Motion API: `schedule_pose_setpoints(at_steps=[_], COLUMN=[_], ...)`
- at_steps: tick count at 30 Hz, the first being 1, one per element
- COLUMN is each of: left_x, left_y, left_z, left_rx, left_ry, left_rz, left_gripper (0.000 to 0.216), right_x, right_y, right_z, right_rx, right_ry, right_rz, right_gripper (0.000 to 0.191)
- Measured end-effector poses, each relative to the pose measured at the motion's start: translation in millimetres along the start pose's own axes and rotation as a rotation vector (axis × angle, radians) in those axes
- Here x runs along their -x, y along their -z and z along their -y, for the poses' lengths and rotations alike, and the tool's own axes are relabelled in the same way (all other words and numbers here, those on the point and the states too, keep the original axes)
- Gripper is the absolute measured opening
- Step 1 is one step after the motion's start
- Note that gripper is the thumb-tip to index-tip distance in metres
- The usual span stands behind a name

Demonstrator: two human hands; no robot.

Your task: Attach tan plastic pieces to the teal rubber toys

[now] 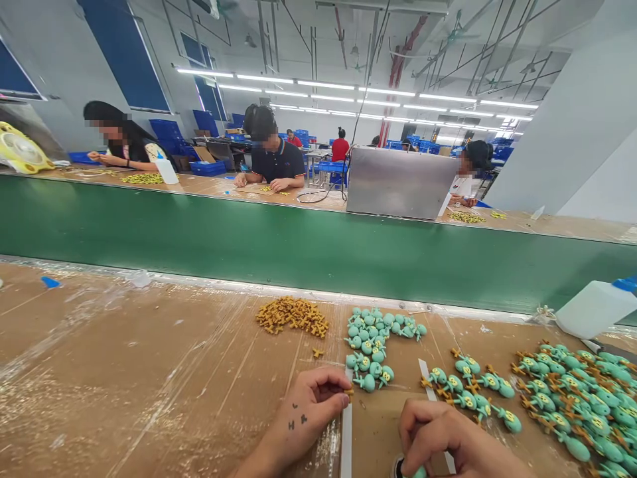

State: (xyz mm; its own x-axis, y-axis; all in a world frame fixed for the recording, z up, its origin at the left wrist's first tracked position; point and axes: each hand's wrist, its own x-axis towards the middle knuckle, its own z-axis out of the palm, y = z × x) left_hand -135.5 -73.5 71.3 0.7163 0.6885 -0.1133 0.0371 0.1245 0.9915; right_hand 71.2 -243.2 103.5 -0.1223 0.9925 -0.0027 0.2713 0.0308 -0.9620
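My left hand (314, 406) is closed in a pinch on a small brown cross-shaped piece (350, 393), most of it hidden by the fingertips. My right hand (440, 431) is closed at the lower edge, fingers curled round a teal figure piece (421, 473) that shows only in part. Beside its fingertips is a dark round rim (399, 466), cut off by the frame. Ahead lies a group of teal figure pieces (367, 338) with yellow faces. A heap of brown pieces (292, 315) lies further left, one loose brown piece (317, 353) near it.
At the right lies a large pile of teal figures with brown parts (572, 392); a smaller group (468, 392) is nearer. A white jug (594, 307) leans at the far right. Beyond the green belt (239, 242), several people sit at another bench near a metal panel (398, 182).
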Motion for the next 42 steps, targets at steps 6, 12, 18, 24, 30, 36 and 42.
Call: schedule_pose_setpoints(at_steps=[6, 12, 18, 24, 30, 36, 42], left_x=[6, 4, 3, 6, 8, 9, 7], left_y=[-4, -6, -9, -14, -17, -20, -20], left_z=[3, 22, 37, 29, 24, 23, 38], left_rx=[0.176, 0.232, 0.315, 0.316, 0.291, 0.297, 0.338], left_ry=[0.059, 0.111, 0.089, 0.115, 0.164, 0.198, 0.126], left_rz=[0.006, 0.051, 0.135, 0.217, 0.203, 0.224, 0.231], left_gripper=[0.020, 0.028, 0.046, 0.052, 0.053, 0.056, 0.048], right_x=[1, 1, -3, -16, -20, -21, -24], right_y=[0, -5, -7, -15, -23, -23, -25], right_z=[-3, -20, -23, -16, -22, -27, -26], right_rx=[0.006, 0.053, 0.018, -0.009, -0.039, -0.036, -0.001], right_ry=[-0.005, 0.053, 0.172, 0.357, 0.344, 0.323, 0.336], right_rz=[-0.005, -0.008, -0.144, -0.394, -0.362, -0.308, -0.337], right_gripper=[0.013, 0.022, 0.034, 0.014, 0.014, 0.015, 0.020])
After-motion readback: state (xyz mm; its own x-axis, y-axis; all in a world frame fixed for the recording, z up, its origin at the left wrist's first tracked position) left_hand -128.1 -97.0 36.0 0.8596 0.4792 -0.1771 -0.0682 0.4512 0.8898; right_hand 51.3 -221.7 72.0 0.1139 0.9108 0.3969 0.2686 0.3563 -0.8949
